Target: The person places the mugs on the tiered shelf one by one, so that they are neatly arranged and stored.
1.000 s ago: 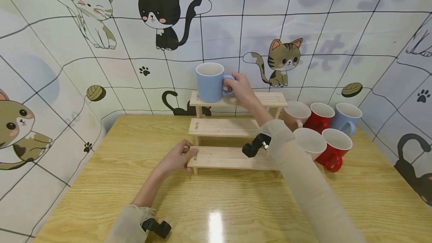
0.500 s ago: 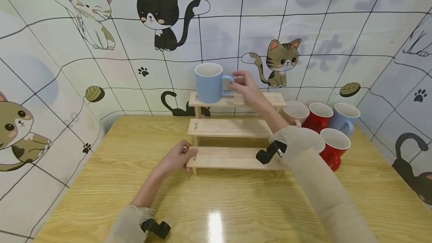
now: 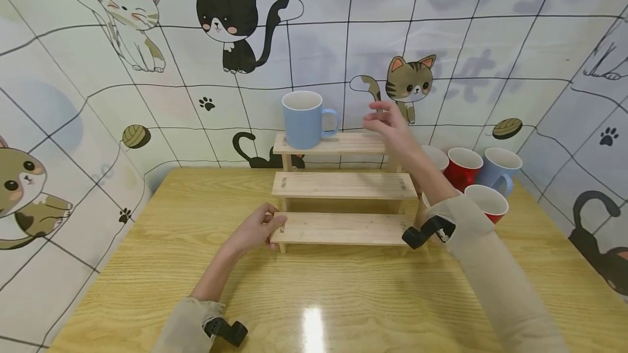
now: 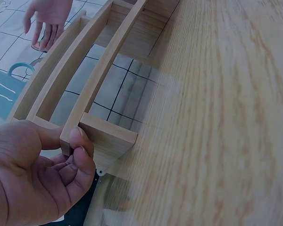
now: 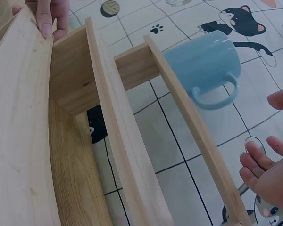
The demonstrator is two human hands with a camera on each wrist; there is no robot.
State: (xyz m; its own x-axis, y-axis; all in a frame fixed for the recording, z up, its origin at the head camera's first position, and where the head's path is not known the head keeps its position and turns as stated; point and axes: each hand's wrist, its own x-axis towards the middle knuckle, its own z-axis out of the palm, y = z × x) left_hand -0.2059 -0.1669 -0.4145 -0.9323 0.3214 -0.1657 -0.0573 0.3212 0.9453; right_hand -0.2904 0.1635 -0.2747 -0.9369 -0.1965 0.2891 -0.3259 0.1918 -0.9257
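In the head view, the blue mug [image 3: 301, 124] is seen upright on top of the wooden stand [image 3: 343, 185]; at right, a pale mug [image 3: 435, 157] and the front red mug [image 3: 490, 212] are partly covered by the right arm [image 3: 434, 178]. The right-hand grip [image 3: 392, 124] is held raised, slack, apart from the blue mug. In the left wrist view, the blue mug is cut off; a corner of the stand is pinched by the left-hand grip [image 4: 52, 169]. In the right wrist view, the right-hand grip is cut off, thumb and fingers parted.

From afar I see a beige left sleeve [image 3: 182, 328] at seven o'clock, a matching right sleeve [image 3: 505, 282] at four, each with a blocky black camera [image 3: 230, 332].
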